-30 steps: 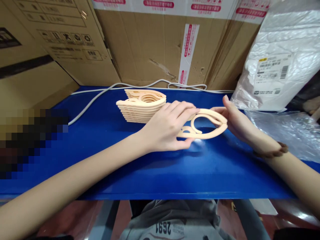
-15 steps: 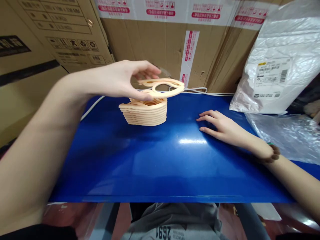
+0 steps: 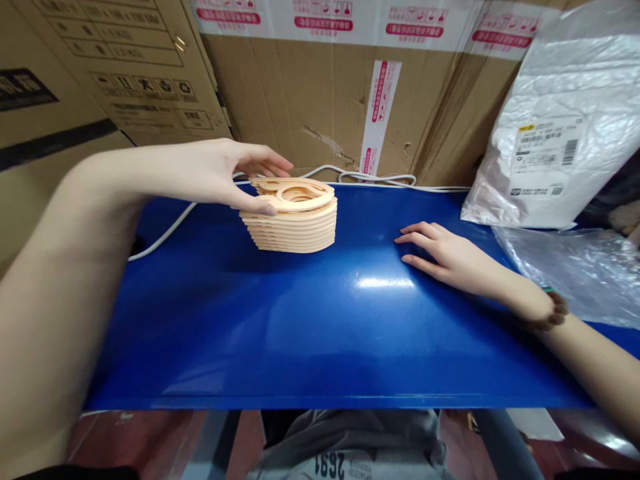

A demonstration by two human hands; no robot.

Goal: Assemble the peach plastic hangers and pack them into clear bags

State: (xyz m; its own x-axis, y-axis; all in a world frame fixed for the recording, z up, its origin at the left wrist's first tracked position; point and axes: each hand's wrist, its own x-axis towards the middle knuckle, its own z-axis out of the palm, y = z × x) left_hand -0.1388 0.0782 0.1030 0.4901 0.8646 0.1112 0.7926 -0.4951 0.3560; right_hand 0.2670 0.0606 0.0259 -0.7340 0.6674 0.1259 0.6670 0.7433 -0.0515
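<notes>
A stack of matching peach-coloured plastic pieces (image 3: 295,233), looped and with rounded openings, stands on the blue table (image 3: 280,327). The top piece (image 3: 320,199) lies along the stack, its left side slightly raised. My left hand (image 3: 220,172) grips that top piece by its left end, thumb on the near edge and fingers reaching behind it; the fingertips' contact is partly hidden. Off to the right, my right hand (image 3: 440,252) rests palm down on the table with its fingers apart, holding nothing.
Cardboard boxes (image 3: 300,93) wall off the back and left. A white cable (image 3: 167,233) runs along the table's rear and left. At the right stand a white mailing bag (image 3: 545,120) and a clear plastic bag (image 3: 575,267).
My left hand has moved left and down, bringing the looped piece from above the stack onto its top. My right hand has stayed in place.
</notes>
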